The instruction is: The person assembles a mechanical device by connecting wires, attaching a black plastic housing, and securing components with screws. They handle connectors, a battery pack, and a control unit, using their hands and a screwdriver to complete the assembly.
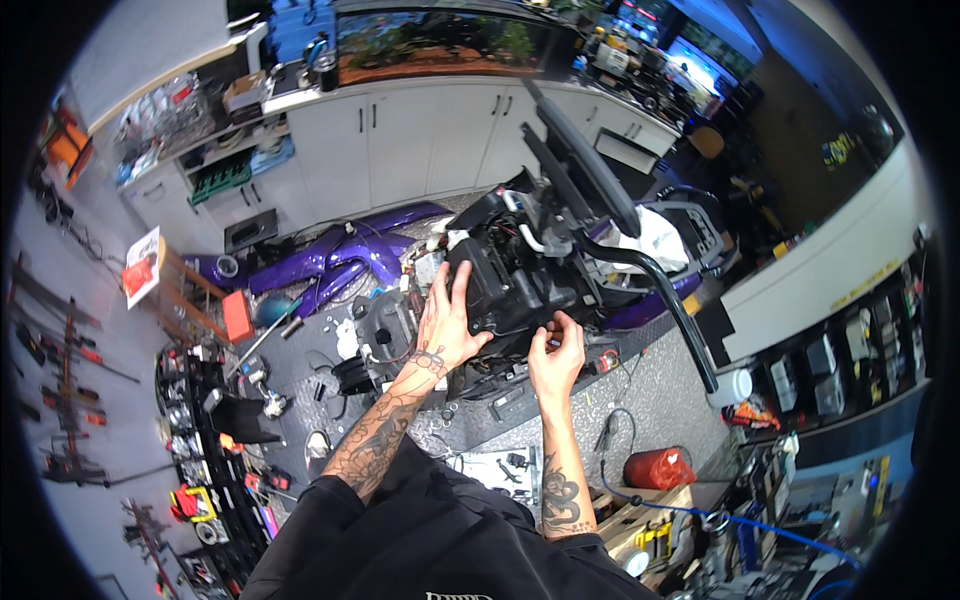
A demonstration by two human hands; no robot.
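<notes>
Resting left hand [447,325], spread open, on black cover [500,303] in middle of bike [545,240], maybe to steady it. With right hand [557,360] curled by bike's near side; can't tell if holding anything.

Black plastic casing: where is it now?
In the head view, the black plastic casing sits near the centre, the left hand at its left and the right hand near its lower right.

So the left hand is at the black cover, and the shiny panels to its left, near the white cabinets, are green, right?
Not quite: the head view shows the shiny panels are purple, not green. The left hand is at the black cover, and the panels do lie to its left, near the white cabinets.
</notes>
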